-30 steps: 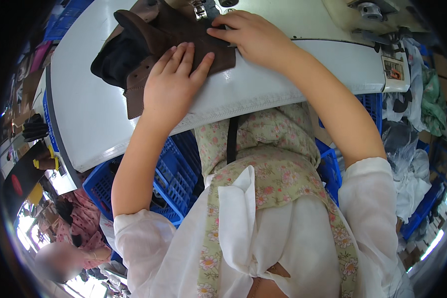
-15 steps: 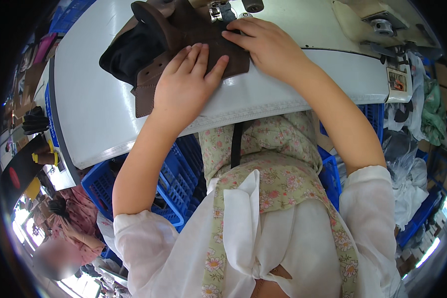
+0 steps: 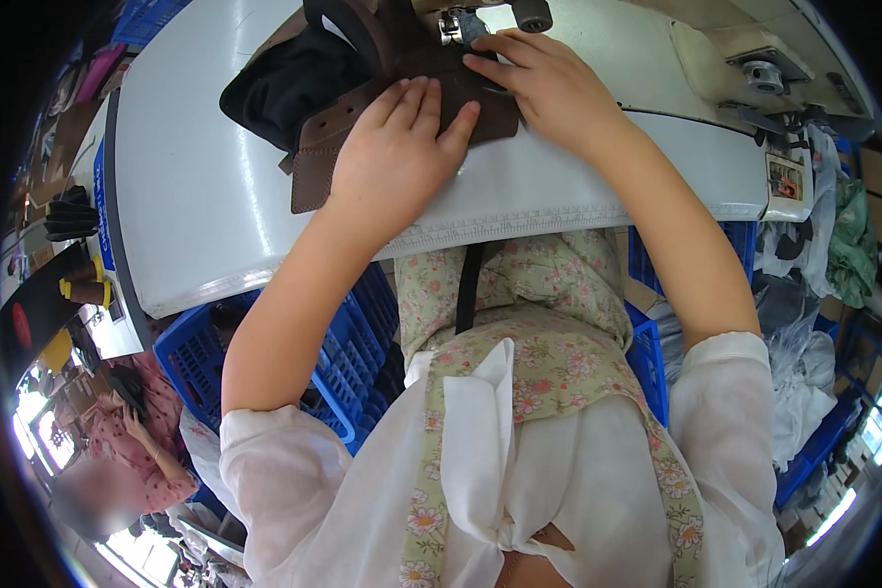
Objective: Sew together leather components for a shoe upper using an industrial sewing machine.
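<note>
A brown leather piece point(image 3: 490, 116) with stitched edges, small holes and a black lining point(image 3: 289, 90) lies on the white sewing table. Its far part reaches to the metal presser foot point(image 3: 450, 27) of a sewing machine. My left hand point(image 3: 397, 147) rests flat on the near part of the leather, fingers stretched out and thumb apart. To the right of the presser foot, my right hand point(image 3: 559, 93) has its fingers extended, fingertips touching the leather's right side near a dark grey strip point(image 3: 472, 24). The leather's far end is cut off by the top of the view.
The white table point(image 3: 181, 186) has a ruler strip point(image 3: 510, 223) along its near edge. Blue plastic baskets point(image 3: 201, 343) stand below it. Plastic bags point(image 3: 804, 372) hang or lie at right. Another person in a pink top point(image 3: 127, 416) sits at lower left.
The whole view has shifted slightly, with the table scene now further right. Both hands and the leather have moved a little away from me, past the presser foot; hand poses stay about the same.
</note>
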`<action>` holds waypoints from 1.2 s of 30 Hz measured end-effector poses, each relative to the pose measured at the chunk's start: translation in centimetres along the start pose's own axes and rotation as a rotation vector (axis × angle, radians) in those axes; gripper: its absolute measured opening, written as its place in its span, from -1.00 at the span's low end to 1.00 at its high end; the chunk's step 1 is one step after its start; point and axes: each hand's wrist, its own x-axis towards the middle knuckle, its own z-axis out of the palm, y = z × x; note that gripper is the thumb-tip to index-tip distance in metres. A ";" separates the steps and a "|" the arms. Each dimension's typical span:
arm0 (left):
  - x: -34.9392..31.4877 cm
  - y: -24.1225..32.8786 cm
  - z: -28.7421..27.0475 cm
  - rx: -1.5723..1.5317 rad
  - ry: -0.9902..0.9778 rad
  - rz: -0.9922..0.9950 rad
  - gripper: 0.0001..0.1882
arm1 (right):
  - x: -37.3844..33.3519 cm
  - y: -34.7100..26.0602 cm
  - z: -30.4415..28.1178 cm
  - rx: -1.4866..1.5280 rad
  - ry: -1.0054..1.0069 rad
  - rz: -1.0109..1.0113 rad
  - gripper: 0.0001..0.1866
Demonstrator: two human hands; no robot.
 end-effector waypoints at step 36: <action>0.9 -2.7 1.3 0.052 -0.064 -0.036 -0.44 | 0.8 1.5 -0.7 -0.046 -0.023 -0.023 -0.41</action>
